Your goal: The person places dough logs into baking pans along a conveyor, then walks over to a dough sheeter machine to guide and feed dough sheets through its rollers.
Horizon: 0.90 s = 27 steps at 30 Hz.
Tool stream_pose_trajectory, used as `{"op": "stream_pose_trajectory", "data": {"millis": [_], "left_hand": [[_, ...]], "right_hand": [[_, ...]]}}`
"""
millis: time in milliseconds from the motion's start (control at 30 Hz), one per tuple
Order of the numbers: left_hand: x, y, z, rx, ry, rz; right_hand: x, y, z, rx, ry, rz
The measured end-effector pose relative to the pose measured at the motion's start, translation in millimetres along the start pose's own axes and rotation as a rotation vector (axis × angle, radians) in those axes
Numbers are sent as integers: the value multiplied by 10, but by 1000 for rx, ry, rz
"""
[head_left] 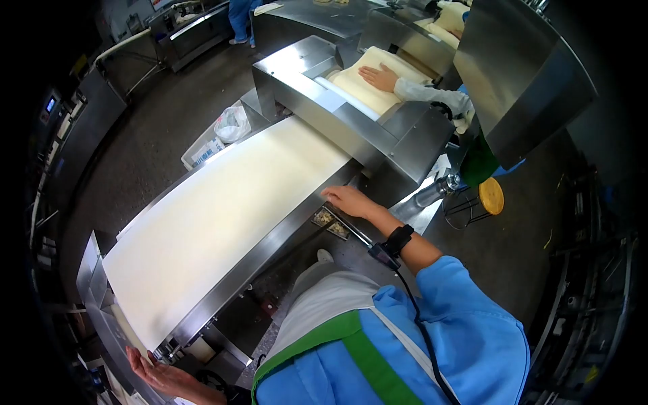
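A wide, pale sheet of dough (pixel 216 209) lies along a steel-framed conveyor and passes beneath the steel roller housing (pixel 337 111) at its upper end. My right hand (pixel 347 201) rests at the conveyor's near side rail (pixel 270 239), close to the housing, with its fingers loosely extended and nothing in them. At the lower left end, my left hand (pixel 160 376) is raised beside the conveyor's end, fingers stretched out near the dough's edge. Whether it touches the dough I cannot tell.
Beyond the housing, a co-worker's hand (pixel 379 77) lies flat on more dough. A bin with a plastic bag (pixel 232 124) stands by the far side. A tilted steel hopper (pixel 526 81) and a yellow stool (pixel 491 196) are at right. Another person's blue trousers (pixel 241 20) show behind.
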<state>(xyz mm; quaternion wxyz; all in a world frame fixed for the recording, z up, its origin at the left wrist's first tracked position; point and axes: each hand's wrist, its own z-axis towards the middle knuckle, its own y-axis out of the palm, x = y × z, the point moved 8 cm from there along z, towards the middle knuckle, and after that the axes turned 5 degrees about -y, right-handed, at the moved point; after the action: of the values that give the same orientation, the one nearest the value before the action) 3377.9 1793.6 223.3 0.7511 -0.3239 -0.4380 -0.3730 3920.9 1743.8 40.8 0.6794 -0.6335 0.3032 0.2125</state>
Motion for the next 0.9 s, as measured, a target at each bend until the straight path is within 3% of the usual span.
{"op": "stream_pose_trajectory", "data": {"millis": [200, 300, 900], "left_hand": [[-24, 66, 13, -12, -42, -19], [-40, 35, 27, -13, -65, -31], [-86, -231, -44, 84, -67, -61]], "right_hand": [[35, 32, -21, 4, -19, -22], [111, 103, -26, -26, 69, 64], [42, 320, 191, -113, -35, 42]]}}
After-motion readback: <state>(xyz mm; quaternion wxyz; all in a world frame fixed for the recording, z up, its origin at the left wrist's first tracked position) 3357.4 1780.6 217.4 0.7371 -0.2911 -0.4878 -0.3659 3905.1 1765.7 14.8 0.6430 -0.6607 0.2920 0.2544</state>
